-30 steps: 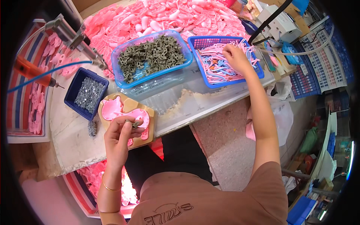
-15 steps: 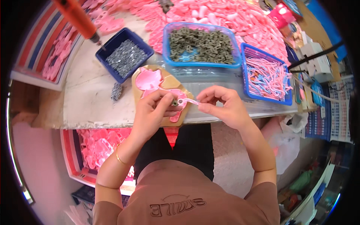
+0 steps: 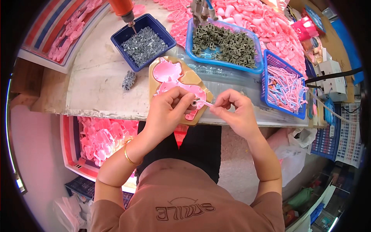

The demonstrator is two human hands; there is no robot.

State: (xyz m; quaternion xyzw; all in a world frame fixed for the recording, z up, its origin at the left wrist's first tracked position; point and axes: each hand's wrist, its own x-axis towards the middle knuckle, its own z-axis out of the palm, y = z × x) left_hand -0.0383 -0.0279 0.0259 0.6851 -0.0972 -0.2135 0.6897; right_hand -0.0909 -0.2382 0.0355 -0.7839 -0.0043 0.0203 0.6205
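Observation:
A pink-and-white cord loop (image 3: 206,103) is pinched between the thumb and fingertips of my right hand (image 3: 237,116). My left hand (image 3: 166,112) is closed in a pinch on a small dark piece with a round hole (image 3: 194,103), right at the cord's left end. Whether the cord passes through that piece is too small to tell. Just beyond the fingers, a pink plastic half-shell (image 3: 167,73) lies in a tan shaped holder (image 3: 190,78) at the table edge. My left hand covers part of the shell's lower half.
A navy bin of screws (image 3: 116,38) stands at the back left, under a hanging orange screwdriver (image 3: 123,9). Beside it are a blue tray of grey-green clips (image 3: 226,44) and a purple basket of cords (image 3: 266,91). Pink parts (image 3: 257,23) heap behind. A screw cluster (image 3: 129,80) lies left.
The view has shifted, so the table items appear farther right. My hands remain together over the holder, both still pinching; the cord now lies straighter between them.

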